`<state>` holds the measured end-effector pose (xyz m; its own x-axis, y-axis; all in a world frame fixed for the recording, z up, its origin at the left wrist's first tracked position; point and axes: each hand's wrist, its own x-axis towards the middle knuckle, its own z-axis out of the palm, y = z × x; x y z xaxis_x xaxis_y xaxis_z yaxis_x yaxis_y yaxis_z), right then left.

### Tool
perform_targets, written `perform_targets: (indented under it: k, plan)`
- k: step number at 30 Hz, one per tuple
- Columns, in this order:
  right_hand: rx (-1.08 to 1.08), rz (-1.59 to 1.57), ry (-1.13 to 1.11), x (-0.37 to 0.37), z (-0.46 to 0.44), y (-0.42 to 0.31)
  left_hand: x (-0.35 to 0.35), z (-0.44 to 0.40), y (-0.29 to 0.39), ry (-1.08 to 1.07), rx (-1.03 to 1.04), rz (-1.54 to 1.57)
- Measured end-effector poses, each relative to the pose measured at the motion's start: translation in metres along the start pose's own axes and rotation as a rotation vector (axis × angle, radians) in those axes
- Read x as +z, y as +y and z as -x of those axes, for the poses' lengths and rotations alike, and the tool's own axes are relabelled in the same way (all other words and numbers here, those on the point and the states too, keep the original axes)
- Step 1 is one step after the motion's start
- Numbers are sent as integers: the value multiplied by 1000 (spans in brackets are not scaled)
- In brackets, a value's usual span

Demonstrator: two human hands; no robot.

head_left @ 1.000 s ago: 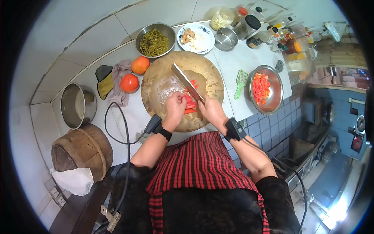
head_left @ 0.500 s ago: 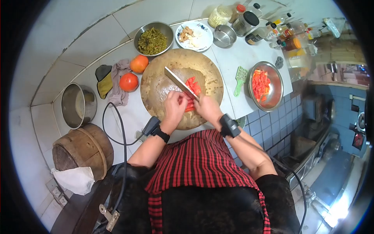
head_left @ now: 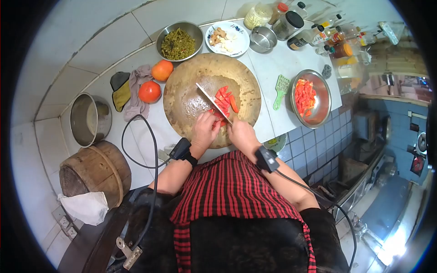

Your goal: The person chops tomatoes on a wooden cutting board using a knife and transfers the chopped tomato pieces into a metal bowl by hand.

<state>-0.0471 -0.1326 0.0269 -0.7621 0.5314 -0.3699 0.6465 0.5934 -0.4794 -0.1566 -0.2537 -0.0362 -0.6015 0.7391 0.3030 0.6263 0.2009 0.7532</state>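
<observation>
A round wooden chopping board (head_left: 182,91) lies in front of me with cut red tomato pieces (head_left: 223,97) on it. My right hand (head_left: 242,134) is closed round the handle of a cleaver (head_left: 210,98), whose blade slants up to the left beside the pieces. Just left of the blade, my left hand (head_left: 205,129) has its fingers bent and pressed on red tomato at the board's near part. Two whole tomatoes (head_left: 149,92) sit left of the board. More cut tomato fills part of a steel bowl (head_left: 324,107) on the right.
Behind the board are a bowl of chopped greens (head_left: 179,44), a plate (head_left: 239,38) and a small steel cup (head_left: 263,40). Jars and bottles (head_left: 287,26) stand at the back right. A green grater (head_left: 281,91) lies right; a pot (head_left: 91,119) and wooden bucket (head_left: 98,175) stand left.
The cleaver blade now stands more edge-on, left of most pieces. The cut pieces lie more spread out, with one slice to the right. My left hand has shifted slightly toward me.
</observation>
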Motion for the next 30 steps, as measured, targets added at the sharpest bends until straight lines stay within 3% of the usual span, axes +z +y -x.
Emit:
perform_targets:
  k: [6, 13, 17, 23, 26, 30]
  plan:
    - [-64, -108, 38, -31, 2, 2, -12, 1, 5, 7, 26, 75]
    - [58, -20, -104, -27, 38, -3, -2, 10, -7, -14, 22, 27]
    - [19, -65, -26, 7, 6, -3, 0, 11, -6, 19, 14, -3]
    - [-77, -211, 110, -19, 11, -10, -6, 12, -3, 65, 44, 48]
    - [-51, -102, 18, -33, 32, -17, -4, 13, -3, 56, -58, 88]
    - [-21, -59, -24, -19, 33, -11, 2, 13, -10, 41, -43, 52]
